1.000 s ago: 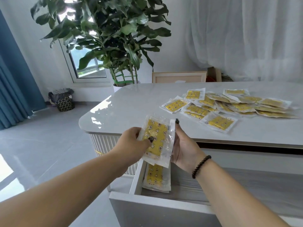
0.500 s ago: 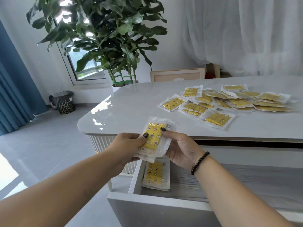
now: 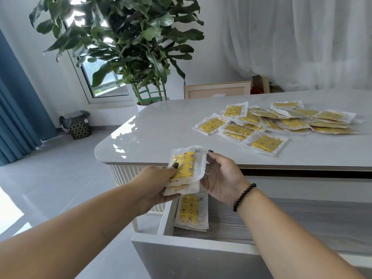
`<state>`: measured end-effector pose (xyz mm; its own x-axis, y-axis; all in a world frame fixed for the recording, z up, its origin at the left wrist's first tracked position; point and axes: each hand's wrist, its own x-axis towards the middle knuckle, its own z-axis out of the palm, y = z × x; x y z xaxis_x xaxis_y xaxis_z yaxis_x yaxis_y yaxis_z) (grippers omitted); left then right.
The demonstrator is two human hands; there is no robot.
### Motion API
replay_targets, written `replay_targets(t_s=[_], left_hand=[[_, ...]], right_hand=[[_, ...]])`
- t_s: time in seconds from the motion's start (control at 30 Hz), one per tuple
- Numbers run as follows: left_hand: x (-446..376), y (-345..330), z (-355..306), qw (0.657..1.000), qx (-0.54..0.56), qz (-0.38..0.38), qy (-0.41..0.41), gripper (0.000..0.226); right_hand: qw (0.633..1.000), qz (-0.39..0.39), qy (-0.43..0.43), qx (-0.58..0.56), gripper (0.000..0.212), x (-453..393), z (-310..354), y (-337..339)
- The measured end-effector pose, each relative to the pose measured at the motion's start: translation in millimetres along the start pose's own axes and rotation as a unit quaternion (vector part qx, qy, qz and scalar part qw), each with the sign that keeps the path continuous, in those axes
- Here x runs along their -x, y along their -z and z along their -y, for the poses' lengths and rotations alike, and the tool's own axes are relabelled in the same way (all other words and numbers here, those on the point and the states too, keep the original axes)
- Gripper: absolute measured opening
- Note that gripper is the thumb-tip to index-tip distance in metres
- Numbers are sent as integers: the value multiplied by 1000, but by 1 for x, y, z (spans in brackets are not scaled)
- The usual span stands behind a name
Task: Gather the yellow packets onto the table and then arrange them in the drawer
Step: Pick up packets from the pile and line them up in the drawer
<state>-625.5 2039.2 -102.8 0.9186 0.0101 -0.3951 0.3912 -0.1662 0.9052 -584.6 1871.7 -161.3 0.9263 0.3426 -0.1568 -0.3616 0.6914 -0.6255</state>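
My left hand (image 3: 155, 183) grips a small stack of yellow packets (image 3: 186, 168) in clear wrappers, thumb on top, just above the left end of the open drawer (image 3: 193, 244). My right hand (image 3: 221, 178) is beside the stack with palm up, its fingertips touching the stack's right edge. A few yellow packets (image 3: 191, 213) lie stacked in the drawer's left corner. Several more yellow packets (image 3: 277, 122) are spread on the white table (image 3: 161, 125) to the right.
A large potted plant (image 3: 128, 47) stands behind the table's left corner. A wooden chair back (image 3: 217, 90) is beyond the table. A dark patterned basket (image 3: 79, 127) sits on the floor by the blue curtain (image 3: 14, 109).
The stack in my hands dropped slightly toward the drawer and tilted. My right hand has loosened from gripping the stack to touching its edge with fingertips.
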Motion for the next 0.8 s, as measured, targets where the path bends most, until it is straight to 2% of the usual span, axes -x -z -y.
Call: replay_targets(t_s=[0.07, 0.2, 0.3, 0.43, 0.5, 0.7, 0.8], left_hand=[[1, -1, 0, 1000, 15, -3, -7, 20], [1, -5, -2, 999, 35, -5, -14, 18], [-2, -6, -4, 998, 54, -14, -12, 18], [-4, -8, -5, 998, 64, -21, -9, 17], [-5, -8, -4, 997, 65, -28, -9, 16], [-8, 0, -5, 992, 105, -62, -8, 17], [-8, -1, -3, 992, 114, -57, -2, 15]], right_hand=[[1000, 5, -1, 5, 28, 2, 2, -1], [991, 23, 4, 129, 35, 6, -2, -7], [995, 36, 19, 89, 24, 8, -2, -10], [998, 37, 44, 36, 25, 12, 4, -11], [997, 28, 53, 53, 8, 13, 3, -12], [994, 58, 51, 76, 16, 11, 1, -10], [992, 40, 53, 105, 23, 9, -1, -11]])
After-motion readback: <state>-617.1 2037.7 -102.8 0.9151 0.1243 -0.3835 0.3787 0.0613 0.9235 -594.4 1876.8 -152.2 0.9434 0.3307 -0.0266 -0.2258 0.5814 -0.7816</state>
